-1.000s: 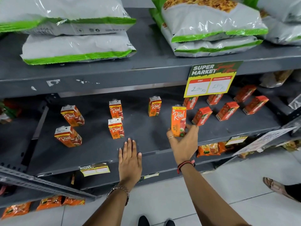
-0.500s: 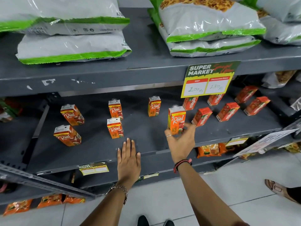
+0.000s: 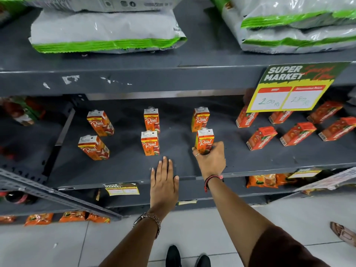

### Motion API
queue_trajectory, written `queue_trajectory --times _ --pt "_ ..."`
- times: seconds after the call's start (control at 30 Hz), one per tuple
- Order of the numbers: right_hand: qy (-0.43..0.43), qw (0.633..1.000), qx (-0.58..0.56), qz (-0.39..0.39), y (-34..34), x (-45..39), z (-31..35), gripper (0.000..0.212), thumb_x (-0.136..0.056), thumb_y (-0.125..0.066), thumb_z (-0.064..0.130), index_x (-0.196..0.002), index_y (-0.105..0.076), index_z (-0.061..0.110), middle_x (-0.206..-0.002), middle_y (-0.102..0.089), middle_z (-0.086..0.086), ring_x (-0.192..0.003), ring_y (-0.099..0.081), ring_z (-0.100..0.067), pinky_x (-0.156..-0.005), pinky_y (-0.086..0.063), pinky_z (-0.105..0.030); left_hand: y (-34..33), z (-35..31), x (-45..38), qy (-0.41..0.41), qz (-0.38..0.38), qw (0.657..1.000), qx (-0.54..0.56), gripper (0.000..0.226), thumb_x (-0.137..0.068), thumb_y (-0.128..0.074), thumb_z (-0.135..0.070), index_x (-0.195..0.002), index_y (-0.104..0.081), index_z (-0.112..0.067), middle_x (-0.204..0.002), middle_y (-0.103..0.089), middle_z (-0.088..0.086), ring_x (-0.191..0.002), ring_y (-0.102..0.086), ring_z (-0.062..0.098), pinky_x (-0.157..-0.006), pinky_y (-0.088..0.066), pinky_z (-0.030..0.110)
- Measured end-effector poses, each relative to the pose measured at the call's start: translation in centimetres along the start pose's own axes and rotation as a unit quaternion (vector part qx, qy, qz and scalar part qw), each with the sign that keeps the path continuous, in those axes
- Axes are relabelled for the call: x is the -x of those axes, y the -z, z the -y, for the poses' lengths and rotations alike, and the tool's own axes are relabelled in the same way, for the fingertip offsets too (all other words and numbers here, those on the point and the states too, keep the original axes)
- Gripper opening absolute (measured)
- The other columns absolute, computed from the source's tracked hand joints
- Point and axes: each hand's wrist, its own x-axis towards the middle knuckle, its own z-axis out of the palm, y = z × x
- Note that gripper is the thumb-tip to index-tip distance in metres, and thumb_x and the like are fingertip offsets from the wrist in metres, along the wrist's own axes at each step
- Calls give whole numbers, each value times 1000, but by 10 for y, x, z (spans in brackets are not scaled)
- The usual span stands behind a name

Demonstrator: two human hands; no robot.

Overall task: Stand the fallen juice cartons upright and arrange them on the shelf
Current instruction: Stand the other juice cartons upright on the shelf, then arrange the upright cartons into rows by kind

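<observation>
Since before, right hand (image 3: pixel 211 160) has lowered the juice carton (image 3: pixel 204 140) upright onto the shelf (image 3: pixel 123 170), frame centre, fingers clamped round it; left hand (image 3: pixel 163 180) flat, fingers together, on shelf edge

Carton (image 3: pixel 204 140) base behind right hand (image 3: pixel 211 160)

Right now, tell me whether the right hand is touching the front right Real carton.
Touching. The head view shows the right hand wrapped around the lower part of the carton, fingers on its front face.
</observation>
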Motion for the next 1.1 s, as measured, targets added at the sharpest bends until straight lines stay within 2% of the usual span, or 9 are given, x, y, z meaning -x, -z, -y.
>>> queue_trajectory --times 0.27,0.37,0.5,0.6,0.7,0.87,0.93,1.03,1.1 --pt "11 1000 4 27 0 3 -2 63 -60 -81 55 -95 -39 26 -85 -62 10 -75 -63 -15 -67 -52 -31 0 2 0 -3 9 1000 8 57 -99 -11 -37 -149 7 -16 -161 6 4 -147 10 18 -115 17 34" --pt "40 997 -42 45 10 8 -8 69 -58 -86 47 -104 -40 26 -103 -60 3 -89 -62 -14 -69 -50 -25 5 6 1 -29 18 999 41 56 -100 -16 -38 -150 0 -17 -160 6 2 -146 13 14 -115 17 31" --pt "125 992 -23 -21 24 31 -20 62 -69 -79 45 -114 -45 16 -114 -53 -7 -103 -53 -22 -84 -50 -41 18 29 23 -32 -44 982 180 50 -100 -26 -32 -149 -20 -23 -157 -10 -12 -146 0 5 -121 -1 29" --pt "163 986 -40 -3 21 49 -15 40 -77 -73 39 -102 -49 20 -100 -56 2 -91 -54 -20 -76 -50 -47 31 57 36 44 -147 957 246 47 -99 -35 -22 -146 -30 -22 -156 -22 -11 -145 -10 2 -120 -17 39" --pt "156 981 -82 87 3 61 10 33 -79 -72 36 -103 -51 24 -99 -56 9 -93 -57 -15 -76 -52 -38 51 86 29 141 -225 924 275 55 -96 -44 -17 -147 -24 -20 -157 -24 -3 -145 -17 11 -117 -26 44" --pt "111 960 -105 233 -45 72 62 81 -70 -81 36 -135 -40 11 -125 -48 9 -113 -47 -4 -92 -42 -18 84 125 -9 254 -268 868 333 79 -86 -63 -28 -148 -15 -13 -157 -21 10 -143 -23 26 -114 -27 39" --pt "79 960 -132 234 -63 79 78 92 -65 -85 32 -138 -34 8 -116 -51 13 -99 -49 8 -86 -36 -1 91 139 -27 300 -264 832 384 86 -77 -74 -30 -144 -25 -7 -149 -37 15 -137 -36 29 -113 -32 40" --pt "48 964 -151 213 -84 88 86 75 -63 -87 29 -123 -43 15 -104 -63 5 -90 -61 -4 -86 -51 -21 93 153 -45 342 -244 811 408 69 -68 -81 -32 -124 -49 -9 -121 -64 11 -111 -60 28 -91 -45 30" --pt "41 970 -138 196 -92 92 87 69 -65 -85 31 -119 -45 19 -102 -62 6 -89 -61 -11 -79 -49 -22 90 157 -50 354 -246 809 399 54 -67 -82 -32 -111 -57 -12 -109 -69 8 -100 -64 26 -82 -44 28"
